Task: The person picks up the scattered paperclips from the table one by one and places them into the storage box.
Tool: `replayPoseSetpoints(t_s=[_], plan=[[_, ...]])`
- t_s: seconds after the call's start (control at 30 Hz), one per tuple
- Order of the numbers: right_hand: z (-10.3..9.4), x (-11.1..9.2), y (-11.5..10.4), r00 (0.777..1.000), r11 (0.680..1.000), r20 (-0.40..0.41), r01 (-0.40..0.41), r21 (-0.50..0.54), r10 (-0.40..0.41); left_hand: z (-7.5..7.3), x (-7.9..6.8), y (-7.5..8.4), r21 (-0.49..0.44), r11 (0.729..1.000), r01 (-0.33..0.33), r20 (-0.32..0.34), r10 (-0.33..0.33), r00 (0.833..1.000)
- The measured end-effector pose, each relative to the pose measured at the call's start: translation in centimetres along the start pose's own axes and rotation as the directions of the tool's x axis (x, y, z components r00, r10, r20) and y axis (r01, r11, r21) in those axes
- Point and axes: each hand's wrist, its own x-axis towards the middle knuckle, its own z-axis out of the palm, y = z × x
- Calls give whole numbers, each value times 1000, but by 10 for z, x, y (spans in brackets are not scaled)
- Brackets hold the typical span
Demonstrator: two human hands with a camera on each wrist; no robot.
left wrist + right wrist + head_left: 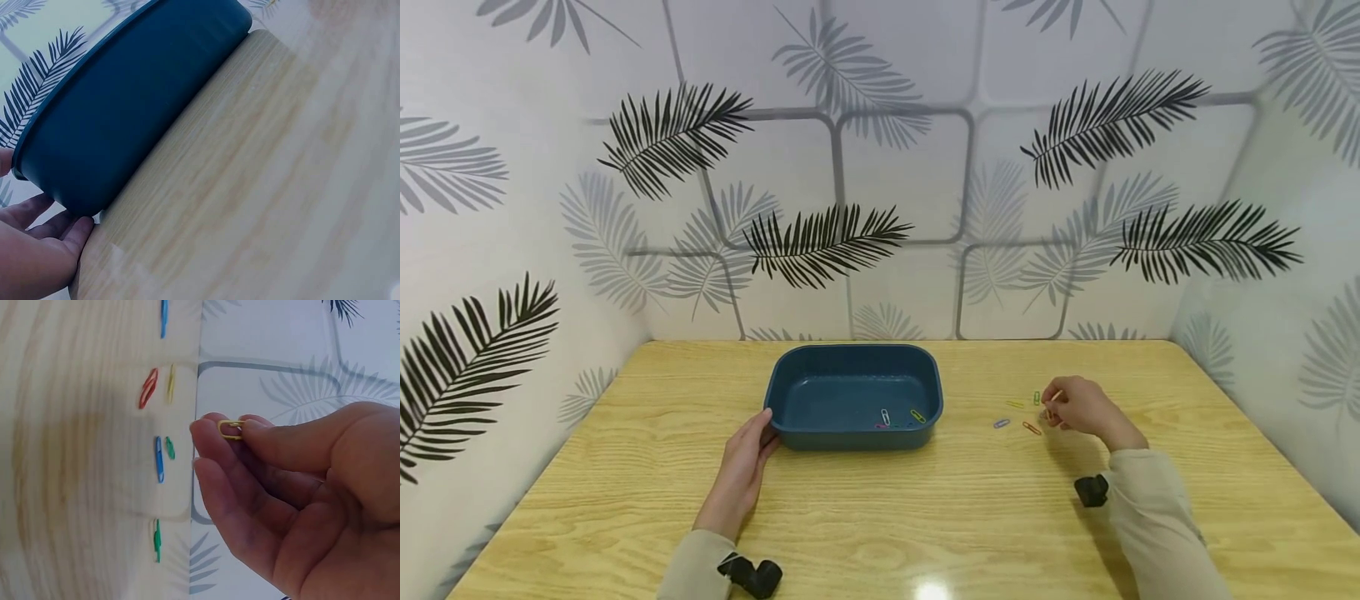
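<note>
A dark blue plastic bin (pixel 856 440) stands on the table; a white paper clip (pixel 885 417), a yellow one (pixel 918 416) and a pink one (pixel 882 427) lie inside. My left hand (pixel 747 467) holds its near left corner, a fingertip at the rim and other fingers (pixel 78 234) against the lower wall. To the right, over the loose clips, my right hand (pixel 1086 410) pinches a yellow paper clip (pixel 230 430) between thumb and fingertips. Below it in the right wrist view lie a red clip (pixel 148 389), a blue clip (pixel 159 459) and a green clip (pixel 157 540).
More loose clips lie on the wooden table (pixel 880 517), among them a yellow one (pixel 1015 404) and a green one (pixel 1037 398). A wall (pixel 910 292) with a leaf pattern stands behind the table's far edge. Side walls flank the table.
</note>
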Motion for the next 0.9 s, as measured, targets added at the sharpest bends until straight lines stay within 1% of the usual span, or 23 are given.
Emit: replayPoseSetpoints(t_s=[0.13,0.27,0.4,0.6,0.9], plan=[[2,3,-8,998,999,-48,33,14,-32,-2,0,0,-3,1000,6,0,-6,1000],[5,6,-21,993,998,-102,58,27,-55,-3,-1,-1,-4,1000,18,0,-18,1000],[9,12,-35,989,997,-139,65,52,-57,-3,-2,-2,-5,1000,19,3,-19,1000],[16,21,-51,985,994,-164,61,93,-45,-3,-2,-1,-4,1000,23,1,-23,1000],[29,35,-74,981,988,-184,88,130,-64,0,0,0,-11,1000,21,8,-21,1000]])
